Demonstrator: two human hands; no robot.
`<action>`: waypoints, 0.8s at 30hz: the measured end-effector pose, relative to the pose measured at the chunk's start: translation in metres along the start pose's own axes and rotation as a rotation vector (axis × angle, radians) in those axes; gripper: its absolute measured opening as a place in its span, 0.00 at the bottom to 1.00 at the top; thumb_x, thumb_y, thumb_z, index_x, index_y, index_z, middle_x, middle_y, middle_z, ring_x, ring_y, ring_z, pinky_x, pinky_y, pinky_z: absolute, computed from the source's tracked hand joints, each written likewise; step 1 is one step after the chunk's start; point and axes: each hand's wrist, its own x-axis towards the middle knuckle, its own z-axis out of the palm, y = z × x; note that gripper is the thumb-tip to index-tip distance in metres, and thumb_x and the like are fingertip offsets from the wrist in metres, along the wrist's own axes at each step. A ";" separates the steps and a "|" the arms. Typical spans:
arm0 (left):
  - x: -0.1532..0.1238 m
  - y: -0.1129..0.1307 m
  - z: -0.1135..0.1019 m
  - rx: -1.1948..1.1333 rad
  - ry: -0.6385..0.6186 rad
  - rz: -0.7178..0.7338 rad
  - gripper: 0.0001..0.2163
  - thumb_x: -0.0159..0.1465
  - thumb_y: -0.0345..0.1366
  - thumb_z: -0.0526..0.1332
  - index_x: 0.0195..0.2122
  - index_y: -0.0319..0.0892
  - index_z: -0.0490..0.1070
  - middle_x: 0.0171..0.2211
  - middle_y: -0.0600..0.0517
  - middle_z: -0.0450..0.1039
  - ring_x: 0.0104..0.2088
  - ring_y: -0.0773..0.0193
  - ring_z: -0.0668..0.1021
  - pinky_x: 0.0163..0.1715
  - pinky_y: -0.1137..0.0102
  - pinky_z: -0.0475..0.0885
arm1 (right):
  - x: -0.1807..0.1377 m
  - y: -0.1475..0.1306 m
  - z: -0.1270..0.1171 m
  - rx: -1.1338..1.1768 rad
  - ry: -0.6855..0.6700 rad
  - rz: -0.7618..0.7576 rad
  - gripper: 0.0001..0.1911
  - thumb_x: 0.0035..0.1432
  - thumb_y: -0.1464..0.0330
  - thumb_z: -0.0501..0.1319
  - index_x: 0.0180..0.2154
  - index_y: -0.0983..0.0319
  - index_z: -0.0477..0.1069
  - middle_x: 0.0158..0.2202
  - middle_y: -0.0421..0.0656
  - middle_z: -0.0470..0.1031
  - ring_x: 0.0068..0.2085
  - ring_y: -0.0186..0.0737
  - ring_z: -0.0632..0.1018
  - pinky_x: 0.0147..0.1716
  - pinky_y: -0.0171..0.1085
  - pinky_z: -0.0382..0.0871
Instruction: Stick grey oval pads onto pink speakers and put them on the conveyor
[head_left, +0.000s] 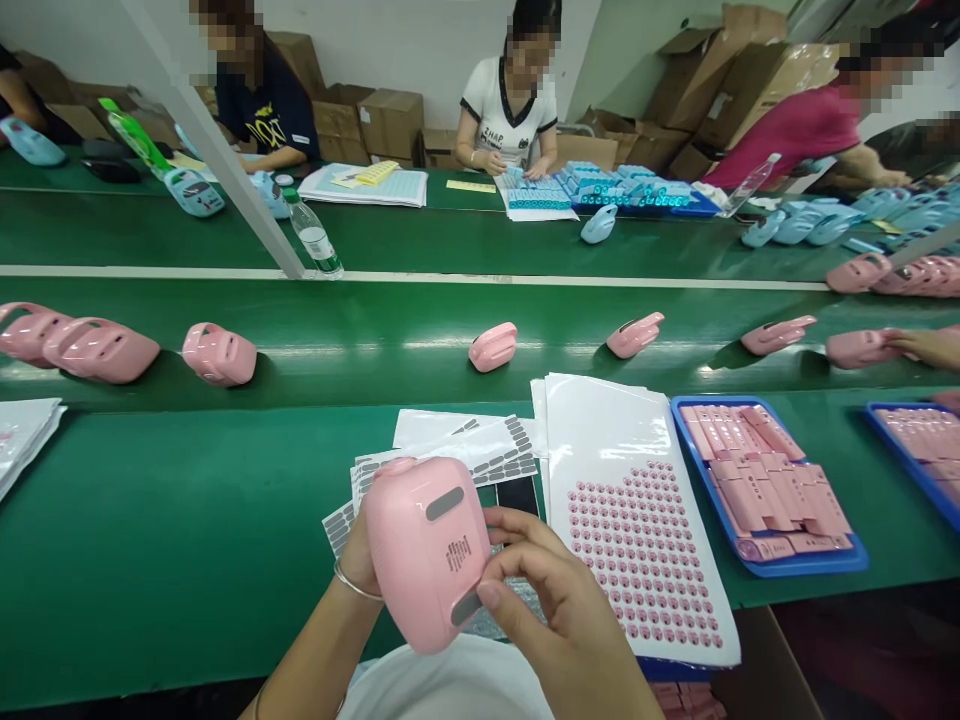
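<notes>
A rounded pink plastic housing (420, 550) is tilted up in front of me, its face with small dark print towards me. My left hand (360, 560) is closed around its left side, with the fingers mostly hidden behind it. One grey oval pad (445, 504) lies on the upper part of that face. At the lower right edge sits a second grey oval pad (466, 606), pinched by the thumb of my right hand (551, 595). The right fingertips touch the housing's side. Behind it lie white sheets of grey oval pads (487, 450).
To the right are a sheet of round pink stickers (645, 560) and a blue tray (861, 556) of pink parts. Several pink housings (493, 347) lie along the green conveyor belt (375, 350). A bottle (315, 238) stands beyond it, with people working opposite. A hand (934, 347) reaches in at right.
</notes>
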 end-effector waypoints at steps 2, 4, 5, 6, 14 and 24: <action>0.000 0.000 0.004 0.016 -0.014 -0.006 0.18 0.59 0.50 0.58 0.23 0.41 0.69 0.19 0.52 0.72 0.19 0.62 0.73 0.23 0.67 0.70 | -0.001 0.001 0.002 -0.033 0.036 0.010 0.07 0.55 0.65 0.60 0.26 0.57 0.73 0.53 0.44 0.69 0.54 0.46 0.70 0.50 0.41 0.64; 0.000 0.000 0.010 0.010 -0.030 -0.006 0.18 0.59 0.51 0.57 0.24 0.40 0.71 0.17 0.53 0.70 0.18 0.65 0.71 0.21 0.69 0.69 | -0.003 0.004 0.005 -0.066 0.082 -0.011 0.07 0.56 0.65 0.59 0.27 0.57 0.73 0.53 0.43 0.70 0.54 0.47 0.70 0.51 0.42 0.62; -0.001 -0.001 0.013 0.005 -0.036 -0.008 0.19 0.59 0.52 0.56 0.25 0.39 0.72 0.17 0.53 0.70 0.18 0.65 0.71 0.21 0.69 0.69 | -0.004 0.006 0.007 -0.081 0.105 -0.034 0.07 0.56 0.65 0.59 0.27 0.56 0.72 0.53 0.43 0.71 0.54 0.47 0.70 0.51 0.42 0.61; -0.001 -0.001 0.015 0.003 -0.047 -0.017 0.20 0.59 0.53 0.56 0.26 0.39 0.72 0.17 0.52 0.70 0.18 0.65 0.72 0.21 0.70 0.69 | -0.005 0.008 0.008 -0.095 0.130 -0.064 0.07 0.56 0.65 0.59 0.28 0.56 0.72 0.53 0.43 0.71 0.54 0.48 0.70 0.51 0.43 0.62; 0.001 -0.003 0.010 -0.007 -0.081 -0.103 0.22 0.57 0.56 0.56 0.30 0.40 0.74 0.27 0.48 0.76 0.26 0.58 0.75 0.29 0.65 0.71 | 0.002 0.030 0.025 -0.007 0.325 -0.338 0.05 0.56 0.68 0.60 0.36 0.54 0.67 0.50 0.44 0.72 0.52 0.47 0.71 0.46 0.44 0.66; 0.018 -0.013 -0.024 -0.069 -0.003 -0.079 0.14 0.50 0.41 0.65 0.35 0.38 0.76 0.33 0.46 0.79 0.38 0.52 0.78 0.41 0.61 0.71 | 0.029 0.050 0.045 0.834 0.026 0.084 0.28 0.56 0.53 0.59 0.58 0.51 0.61 0.64 0.37 0.57 0.65 0.42 0.57 0.62 0.45 0.51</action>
